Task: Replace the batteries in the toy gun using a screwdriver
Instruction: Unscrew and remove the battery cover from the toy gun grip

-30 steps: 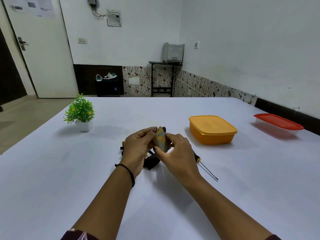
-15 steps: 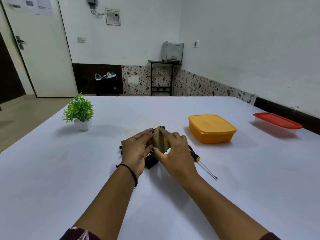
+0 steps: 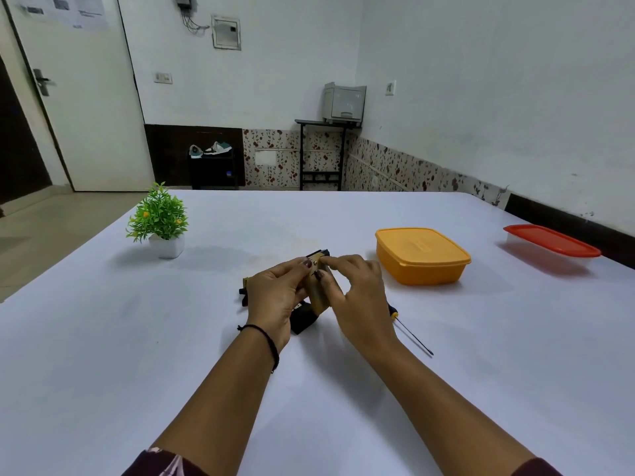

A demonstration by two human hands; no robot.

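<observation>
The left hand [image 3: 275, 297] was curled round the toy gun [image 3: 318, 295] over the middle of the table [image 3: 137, 338], with the thumb laid near the top of the tan section. Whether the gun touched the surface could not be told. The right hand [image 3: 360, 304] was pinched onto the same tan section by index fingertip and thumb at its upper edge, other fingers loosely curled. The gun's black parts were seen below and left of the left hand. The screwdriver [image 3: 410, 333] was laid flat just right of the right hand, untouched, its handle partly hidden. Further out, an orange lidded box [image 3: 421, 254] was set to the right, a red-lidded container [image 3: 549, 243] near the right edge, and a potted plant [image 3: 159, 221] far left.
</observation>
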